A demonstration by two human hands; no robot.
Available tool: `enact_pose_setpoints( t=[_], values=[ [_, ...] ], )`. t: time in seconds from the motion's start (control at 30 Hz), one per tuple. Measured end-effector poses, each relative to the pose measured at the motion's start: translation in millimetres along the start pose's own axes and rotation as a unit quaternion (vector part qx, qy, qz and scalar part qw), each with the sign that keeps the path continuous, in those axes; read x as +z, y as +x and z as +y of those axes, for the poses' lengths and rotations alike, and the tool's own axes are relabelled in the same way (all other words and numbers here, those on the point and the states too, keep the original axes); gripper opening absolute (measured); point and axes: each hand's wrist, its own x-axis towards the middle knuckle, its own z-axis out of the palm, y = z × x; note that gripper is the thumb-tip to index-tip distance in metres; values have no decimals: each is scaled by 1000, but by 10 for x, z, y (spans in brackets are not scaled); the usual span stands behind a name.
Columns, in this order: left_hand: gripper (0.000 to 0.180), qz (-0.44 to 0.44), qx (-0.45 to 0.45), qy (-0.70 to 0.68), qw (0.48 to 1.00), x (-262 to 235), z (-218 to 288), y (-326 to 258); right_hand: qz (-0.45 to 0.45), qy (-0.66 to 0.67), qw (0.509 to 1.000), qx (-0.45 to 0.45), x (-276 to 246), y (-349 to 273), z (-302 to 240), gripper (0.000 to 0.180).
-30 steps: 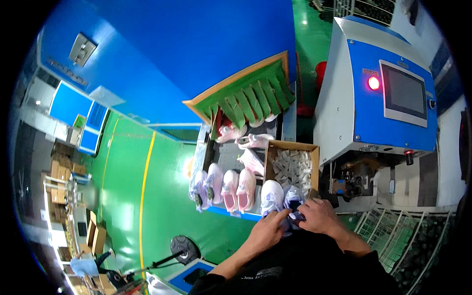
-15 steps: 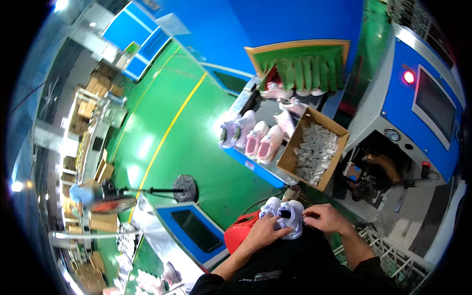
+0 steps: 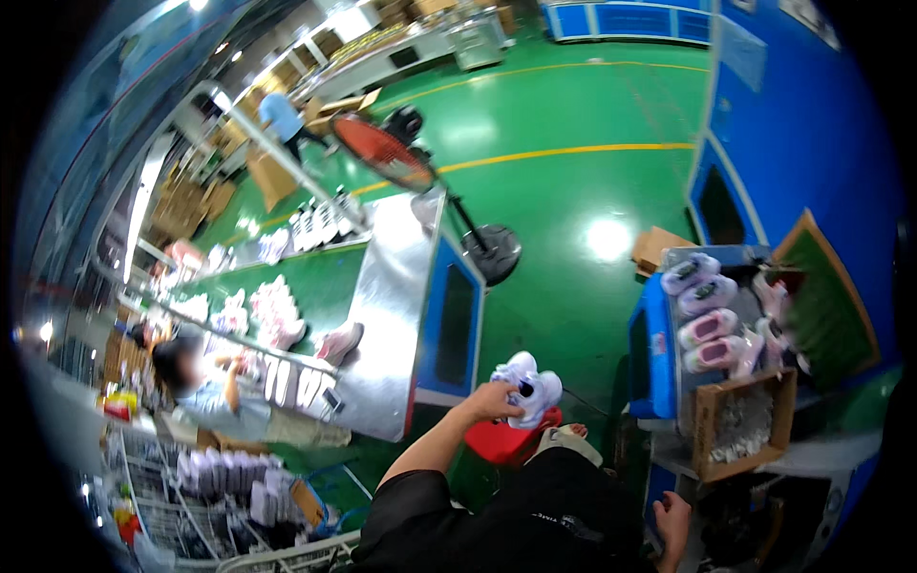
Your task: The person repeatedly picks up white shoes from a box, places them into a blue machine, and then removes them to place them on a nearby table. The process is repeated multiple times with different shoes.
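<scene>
Left hand (image 3: 496,401) grips white shoes (image 3: 545,391); right hand (image 3: 673,518) loosely curled.

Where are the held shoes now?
In the head view, the pale shoes are below and right of centre, held by the left hand, with a red item just below in frame.

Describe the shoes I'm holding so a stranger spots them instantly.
Find the fan on the green floor. Below it in the picture, your left hand grips two whitish shoes. Unlike the pairs on the right table, these are held.
</scene>
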Motion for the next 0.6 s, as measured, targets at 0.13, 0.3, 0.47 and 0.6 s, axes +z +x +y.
enact_pose_setpoints(
  t=[0.13,0.3,0.47,0.6],
  values=[
    [57,201,-54,-80,975,-456,-1138,-536,-30,-88,995,-23,61,339,-400,42],
    [52,302,-122,-8,945,-1008,-2259,-1095,-24,-88,994,-53,433,788,-1034,37],
    [50,283,-200,173,922,-1147,-3228,-1202,-147,-111,975,-127,809,1083,-1743,41],
    [38,366,-176,201,892,-1193,-3605,-1047,-198,-161,961,-106,974,1087,-2168,45]
  ],
)
